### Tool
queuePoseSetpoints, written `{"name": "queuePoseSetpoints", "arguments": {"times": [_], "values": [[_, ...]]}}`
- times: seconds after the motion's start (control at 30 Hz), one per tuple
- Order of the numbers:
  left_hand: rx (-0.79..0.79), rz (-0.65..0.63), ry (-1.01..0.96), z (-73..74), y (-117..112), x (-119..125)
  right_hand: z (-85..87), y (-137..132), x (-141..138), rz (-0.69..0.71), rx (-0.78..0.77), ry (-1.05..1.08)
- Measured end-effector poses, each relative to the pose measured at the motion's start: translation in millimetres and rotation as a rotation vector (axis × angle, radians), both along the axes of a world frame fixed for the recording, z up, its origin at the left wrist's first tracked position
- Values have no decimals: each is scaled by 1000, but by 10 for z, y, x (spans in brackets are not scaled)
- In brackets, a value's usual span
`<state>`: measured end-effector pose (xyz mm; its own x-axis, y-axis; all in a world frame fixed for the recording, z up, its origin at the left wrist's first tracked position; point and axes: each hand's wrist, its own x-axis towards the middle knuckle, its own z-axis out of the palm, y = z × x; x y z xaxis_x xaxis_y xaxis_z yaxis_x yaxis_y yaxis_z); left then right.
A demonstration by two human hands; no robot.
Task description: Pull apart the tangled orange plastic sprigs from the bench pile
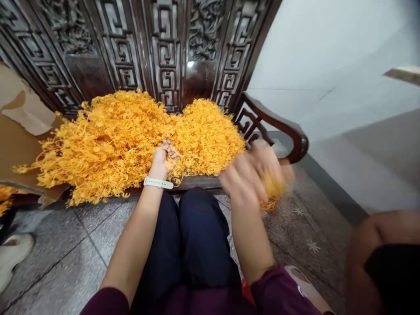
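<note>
A big heap of orange-yellow plastic flower sprigs lies on the seat of a dark carved wooden bench. My left hand, with a white band on the wrist, is closed in a pinch on sprigs at the front of the heap. My right hand is smeared by motion to the right of the heap, near the bench's armrest; a small bunch of orange sprigs shows in it.
The bench's carved back rises behind the heap. Cardboard lies at the left. My knees in dark trousers are below, on a grey tiled floor. Another person's leg is at the lower right, a shoe at the lower left.
</note>
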<state>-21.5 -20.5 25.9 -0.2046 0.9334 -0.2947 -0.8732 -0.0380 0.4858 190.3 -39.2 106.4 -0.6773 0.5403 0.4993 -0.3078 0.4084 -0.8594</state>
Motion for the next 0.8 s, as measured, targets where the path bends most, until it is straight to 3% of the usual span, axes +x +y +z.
{"name": "queuePoseSetpoints", "arguments": {"times": [0.07, 0.13, 0.2, 0.3, 0.33, 0.4, 0.47, 0.53, 0.7, 0.8], "values": [[23, -18, 6, 9, -25, 16, -75, 267, -88, -248, -300, 252], [42, -25, 12, 18, -60, 29, -238, 335, -155, -321, -645, 482], [48, -29, 13, 33, -109, 46, -473, 239, -204, -403, -829, 602], [69, -48, 17, 68, -176, 88, -832, 0, -245, -630, -707, 487], [78, -58, 18, 79, -187, 104, -923, -67, -252, -631, -716, 410], [81, -73, 19, 98, -194, 134, -1041, -166, -263, -418, -861, 262], [65, -80, 26, 113, -192, 157, -1077, -234, -279, -132, -1017, 192], [63, -77, 32, 127, -192, 169, -1058, -292, -302, -48, -1055, 194], [94, -63, 20, 119, -182, 139, -996, -394, -386, -278, -839, 183], [76, 0, 25, 77, -148, 99, -1015, -435, -403, -329, -825, 205]]}}
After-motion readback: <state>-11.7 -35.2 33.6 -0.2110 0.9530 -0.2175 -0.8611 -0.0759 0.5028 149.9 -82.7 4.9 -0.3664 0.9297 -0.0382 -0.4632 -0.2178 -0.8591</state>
